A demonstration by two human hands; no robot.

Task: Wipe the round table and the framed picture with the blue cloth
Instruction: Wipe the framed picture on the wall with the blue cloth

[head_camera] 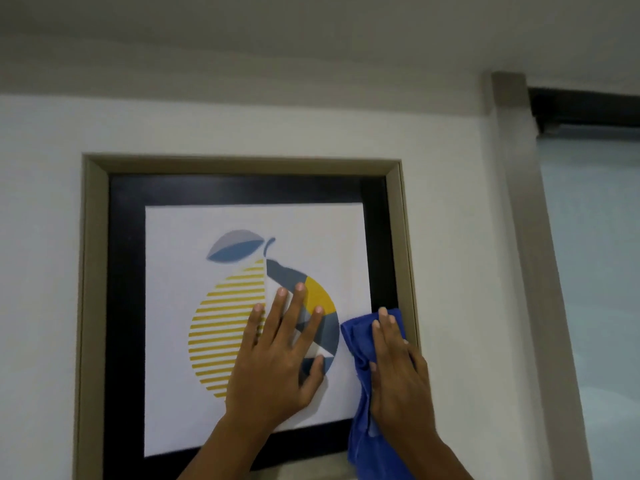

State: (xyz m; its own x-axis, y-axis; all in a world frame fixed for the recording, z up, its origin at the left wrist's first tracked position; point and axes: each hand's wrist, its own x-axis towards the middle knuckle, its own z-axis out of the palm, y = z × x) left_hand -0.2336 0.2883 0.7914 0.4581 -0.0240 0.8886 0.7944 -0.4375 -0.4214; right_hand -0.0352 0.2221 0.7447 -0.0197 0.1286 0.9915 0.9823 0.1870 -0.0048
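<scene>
The framed picture (166, 258) hangs on the wall in front of me, a yellow and blue fruit print on white with a black mat and a beige frame. My left hand (280, 355) lies flat on the print with its fingers spread, holding nothing. My right hand (398, 368) presses the blue cloth (358, 337) against the picture's right edge, over the black mat and the beige frame. The cloth's loose end hangs down below my right wrist. The round table is out of view.
A pale wall (450, 237) surrounds the picture. A beige vertical post (519, 202) stands to the right, with a frosted glass panel (595, 271) beyond it and a dark rail (585, 105) above that. The ceiling is close overhead.
</scene>
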